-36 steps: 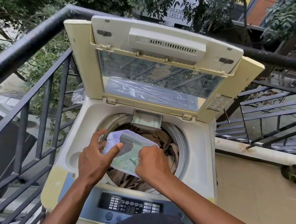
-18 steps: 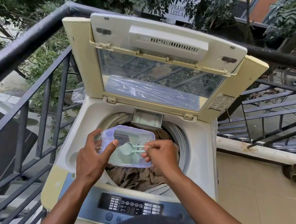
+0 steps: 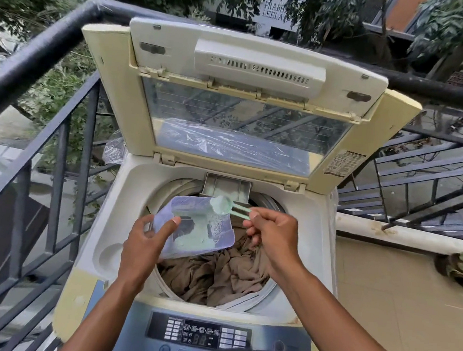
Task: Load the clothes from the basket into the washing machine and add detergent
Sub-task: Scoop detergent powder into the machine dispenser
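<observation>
Landmark: the top-loading washing machine (image 3: 125, 207) in front of me, its lid (image 3: 246, 100) standing open and tilted back toward the railing (image 3: 32, 54).
My left hand (image 3: 144, 247): over the left side of the drum opening, wrapped around the clear plastic detergent tub (image 3: 194, 228), thumb lying across its near face, fingers behind it.
Detergent tub: tipped, its open mouth turned up toward the back of the machine; pale green powder (image 3: 190, 235) lies heaped inside.
My right hand (image 3: 273, 233): over the right side of the drum opening, fingertips pressed together on the handle end of the green scoop (image 3: 228, 206), the other fingers curled in.
Scoop: held roughly level, its bowl at the tub's upper corner and just in front of the detergent drawer (image 3: 226, 187); whether the bowl touches the tub's rim I cannot tell.
Detergent drawer: pulled out at the back edge of the drum opening, under the lid hinge.
Clothes (image 3: 215, 275): brown fabric, crumpled, lying in the drum below both my hands.
Control panel (image 3: 198, 335): along the machine's front edge, nearest me, with a dark display and rows of buttons.
Railing: dark metal bars running along the machine's left side and behind the lid.
</observation>
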`<state>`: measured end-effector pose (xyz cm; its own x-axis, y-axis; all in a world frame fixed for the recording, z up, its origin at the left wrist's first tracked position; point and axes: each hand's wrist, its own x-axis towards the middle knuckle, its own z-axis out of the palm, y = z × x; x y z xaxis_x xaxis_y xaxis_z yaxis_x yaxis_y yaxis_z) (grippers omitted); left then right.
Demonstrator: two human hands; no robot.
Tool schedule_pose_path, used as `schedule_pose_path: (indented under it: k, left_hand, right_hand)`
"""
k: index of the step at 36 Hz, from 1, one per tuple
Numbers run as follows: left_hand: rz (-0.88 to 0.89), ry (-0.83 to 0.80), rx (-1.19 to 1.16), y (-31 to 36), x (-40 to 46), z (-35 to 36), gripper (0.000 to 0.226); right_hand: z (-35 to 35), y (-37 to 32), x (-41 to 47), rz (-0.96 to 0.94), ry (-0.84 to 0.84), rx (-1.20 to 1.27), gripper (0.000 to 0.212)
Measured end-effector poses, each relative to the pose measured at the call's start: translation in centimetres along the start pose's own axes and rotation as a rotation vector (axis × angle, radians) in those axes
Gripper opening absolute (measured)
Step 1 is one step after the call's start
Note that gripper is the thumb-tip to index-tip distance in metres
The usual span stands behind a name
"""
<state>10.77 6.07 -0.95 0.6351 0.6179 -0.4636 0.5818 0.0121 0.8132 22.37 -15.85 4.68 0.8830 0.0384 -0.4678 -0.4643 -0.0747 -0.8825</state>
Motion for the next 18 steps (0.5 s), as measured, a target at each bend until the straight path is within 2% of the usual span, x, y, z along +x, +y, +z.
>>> schedule_pose_path:
  k: [7,15,18]
  left_hand:
    - [-0.032,-0.004,0.016,0.2,0.5,0.3,0.123]
    - [-0.04,-0.008,0.038,0.4,0.5,0.2,0.121]
    - [-0.045,-0.009,0.028,0.4,0.4,0.2,0.12]
  right_hand:
    - [0.0,-0.6,3.7,-0.051,0.116,-0.01,0.009]
    - [2.5,0.1,7.3,-0.088,0.188,-0.213,0.013]
    - [3.6,0.4,8.1,-0.156,0.2,-0.333,0.021]
